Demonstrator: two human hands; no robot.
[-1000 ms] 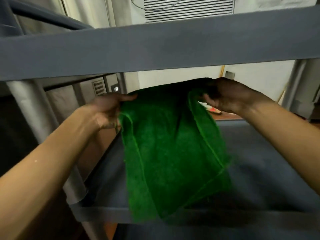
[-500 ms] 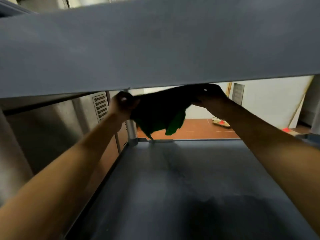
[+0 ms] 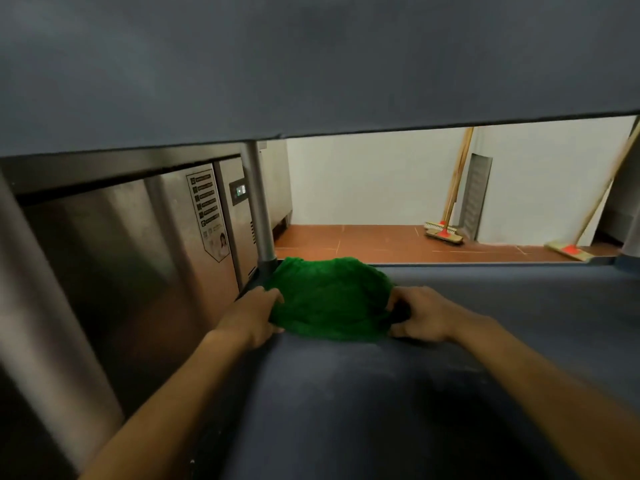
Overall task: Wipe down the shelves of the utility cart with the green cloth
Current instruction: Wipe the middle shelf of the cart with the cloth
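- Your cloth [image 3: 329,299] lies bunched on the shelf [image 3: 346,393], at its far left corner, just beside the post [image 3: 258,202].
- Your left hand [image 3: 254,318] pinches its left edge; your right hand [image 3: 424,318] grips the right edge, fingers curled.
- Flatten the cloth first, I'd say; a bunch probably cleans only a narrow strip.
- Press down and draw it toward you in overlapping passes, working rightward from the post.

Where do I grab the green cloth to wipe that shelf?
Best grip the green cloth by its left and right edges, reaching in from the front, as the left hand and right hand do. It lies bunched at the far corner of the shelf beside the post.
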